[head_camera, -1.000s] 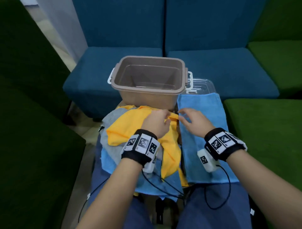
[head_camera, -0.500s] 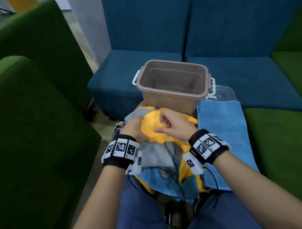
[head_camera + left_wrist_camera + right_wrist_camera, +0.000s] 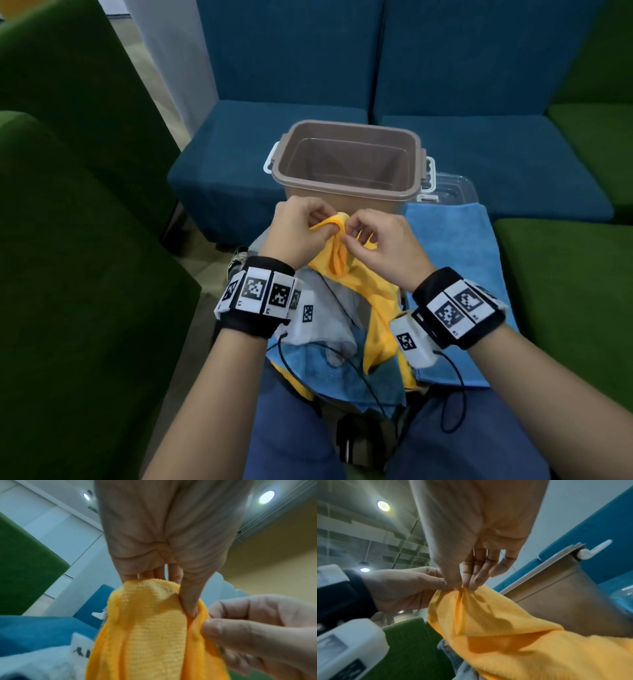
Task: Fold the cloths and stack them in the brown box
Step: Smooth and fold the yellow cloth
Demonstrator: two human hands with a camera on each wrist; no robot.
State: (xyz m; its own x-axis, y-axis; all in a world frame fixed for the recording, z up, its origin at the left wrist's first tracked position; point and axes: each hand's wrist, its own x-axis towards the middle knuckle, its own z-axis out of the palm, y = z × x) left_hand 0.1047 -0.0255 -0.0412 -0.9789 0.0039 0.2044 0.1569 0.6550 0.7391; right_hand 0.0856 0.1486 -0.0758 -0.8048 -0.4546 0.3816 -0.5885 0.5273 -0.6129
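Note:
Both hands lift a yellow cloth [image 3: 337,260] just in front of the brown box [image 3: 346,197], which stands empty. My left hand [image 3: 299,233] pinches its top edge, thumb against fingers, as the left wrist view shows on the yellow cloth [image 3: 150,628]. Right beside it my right hand [image 3: 380,245] pinches the same edge of the yellow cloth [image 3: 496,622] between thumb and fingertips. Below, a grey cloth [image 3: 337,308] and a blue cloth [image 3: 339,377] lie heaped on my lap. Another blue cloth [image 3: 455,253] lies spread flat to the right.
A clear lid [image 3: 452,188] lies behind the flat blue cloth, right of the box. Blue sofa seats [image 3: 479,161] stand behind the box, green seats [image 3: 85,274] to the left and right. Black cables [image 3: 452,404] hang from both wrist units over my lap.
Both hands rose from the heap with the yellow cloth and came together at its top edge; the cloth now hangs down from their pinches.

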